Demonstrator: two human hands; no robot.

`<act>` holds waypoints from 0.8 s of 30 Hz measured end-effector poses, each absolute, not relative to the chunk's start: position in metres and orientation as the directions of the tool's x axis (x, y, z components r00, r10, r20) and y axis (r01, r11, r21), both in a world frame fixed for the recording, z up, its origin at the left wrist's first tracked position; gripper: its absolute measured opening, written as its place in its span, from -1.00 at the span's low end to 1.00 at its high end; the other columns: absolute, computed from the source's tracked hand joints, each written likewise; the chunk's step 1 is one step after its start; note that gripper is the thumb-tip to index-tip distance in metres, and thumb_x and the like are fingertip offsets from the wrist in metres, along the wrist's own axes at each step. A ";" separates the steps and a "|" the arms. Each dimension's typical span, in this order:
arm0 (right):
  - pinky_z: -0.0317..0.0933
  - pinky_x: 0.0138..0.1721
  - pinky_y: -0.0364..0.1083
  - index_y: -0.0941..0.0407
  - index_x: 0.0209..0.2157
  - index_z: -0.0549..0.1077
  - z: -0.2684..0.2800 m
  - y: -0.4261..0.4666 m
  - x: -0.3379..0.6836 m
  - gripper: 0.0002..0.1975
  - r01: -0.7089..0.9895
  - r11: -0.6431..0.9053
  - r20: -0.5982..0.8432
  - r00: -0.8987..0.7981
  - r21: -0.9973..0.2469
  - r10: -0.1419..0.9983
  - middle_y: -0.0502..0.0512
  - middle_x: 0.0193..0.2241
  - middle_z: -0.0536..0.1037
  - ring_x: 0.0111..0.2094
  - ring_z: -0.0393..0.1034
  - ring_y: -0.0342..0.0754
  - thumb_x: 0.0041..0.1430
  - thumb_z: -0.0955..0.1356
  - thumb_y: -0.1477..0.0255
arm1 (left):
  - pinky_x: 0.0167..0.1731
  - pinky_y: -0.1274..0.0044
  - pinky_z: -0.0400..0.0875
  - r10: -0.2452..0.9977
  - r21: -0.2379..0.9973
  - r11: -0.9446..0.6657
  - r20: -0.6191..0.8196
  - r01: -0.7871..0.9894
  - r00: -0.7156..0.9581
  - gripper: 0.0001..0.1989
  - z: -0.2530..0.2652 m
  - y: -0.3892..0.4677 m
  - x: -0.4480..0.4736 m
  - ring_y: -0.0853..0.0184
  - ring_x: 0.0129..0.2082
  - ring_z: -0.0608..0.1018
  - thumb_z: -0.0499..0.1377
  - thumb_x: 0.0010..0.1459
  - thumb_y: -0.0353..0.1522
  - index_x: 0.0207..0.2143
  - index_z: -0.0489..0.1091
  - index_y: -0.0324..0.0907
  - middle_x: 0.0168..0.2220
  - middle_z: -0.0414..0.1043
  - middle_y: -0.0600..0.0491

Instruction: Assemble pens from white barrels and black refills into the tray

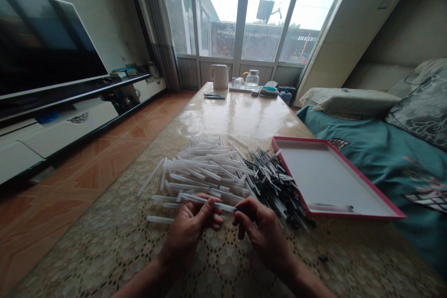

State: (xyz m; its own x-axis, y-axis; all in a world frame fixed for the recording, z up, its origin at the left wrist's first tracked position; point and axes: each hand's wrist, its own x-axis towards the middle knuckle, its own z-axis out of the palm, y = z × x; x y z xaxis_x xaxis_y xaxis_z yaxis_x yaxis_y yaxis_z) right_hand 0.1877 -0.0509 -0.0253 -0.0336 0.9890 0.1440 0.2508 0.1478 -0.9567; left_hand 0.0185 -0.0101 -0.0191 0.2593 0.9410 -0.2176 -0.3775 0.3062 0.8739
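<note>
A pale, translucent pen barrel (202, 200) is held level between both hands, just in front of a heap of similar barrels (206, 167). Its middle lies between the thumb and fingers of my left hand (193, 219). At the barrel's right end, the fingertips of my right hand (256, 221) are pinched together; whether they also hold a separate small part, I cannot tell. Right of the barrels lies a heap of thin dark pen refills (275, 179). A shallow pink-edged box lid (335, 172) adjoins them, with one dark-tipped pen (331, 207) along its near side.
A patterned cloth covers the table (223, 270). A small black piece (323, 258) lies at the near right. Toward the window stand a beige jug (220, 77), a glass pitcher (252, 79) and a tissue pack (269, 88). A teal-covered sofa (370, 144) borders the right side.
</note>
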 end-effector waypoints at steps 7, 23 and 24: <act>0.17 -0.43 -0.20 0.11 -0.36 0.36 -0.026 -0.052 0.190 -0.93 0.509 0.364 0.408 -0.027 -0.780 0.912 -0.02 -0.52 0.41 -0.50 0.32 -0.14 0.22 0.27 0.49 | -0.61 0.66 0.37 0.936 0.861 0.328 -0.241 -0.389 0.258 -0.68 -0.017 -0.010 0.020 0.45 -0.62 0.49 0.42 -0.14 -0.23 -0.41 0.50 -0.28 -0.58 0.51 0.06; 0.01 -0.60 -0.22 0.09 -0.52 0.22 -0.035 -0.052 0.190 -0.59 0.437 0.217 0.210 -0.064 -0.873 0.976 -0.08 -0.65 0.26 -0.65 0.18 -0.20 0.38 0.08 0.23 | -0.57 0.64 0.39 0.929 0.889 0.280 -0.155 -0.363 0.335 -0.72 -0.019 -0.015 0.020 0.44 -0.61 0.50 0.35 0.00 -0.22 -0.34 0.50 -0.26 -0.59 0.52 0.06; 0.02 -0.60 -0.22 0.10 -0.49 0.25 -0.034 -0.052 0.191 -0.60 0.426 0.211 0.200 -0.071 -0.880 0.977 -0.08 -0.65 0.29 -0.66 0.19 -0.20 0.38 0.08 0.24 | -0.58 0.65 0.38 0.931 0.878 0.290 -0.166 -0.380 0.325 -0.72 -0.018 -0.015 0.020 0.45 -0.62 0.50 0.36 -0.02 -0.22 -0.35 0.50 -0.26 -0.58 0.52 0.06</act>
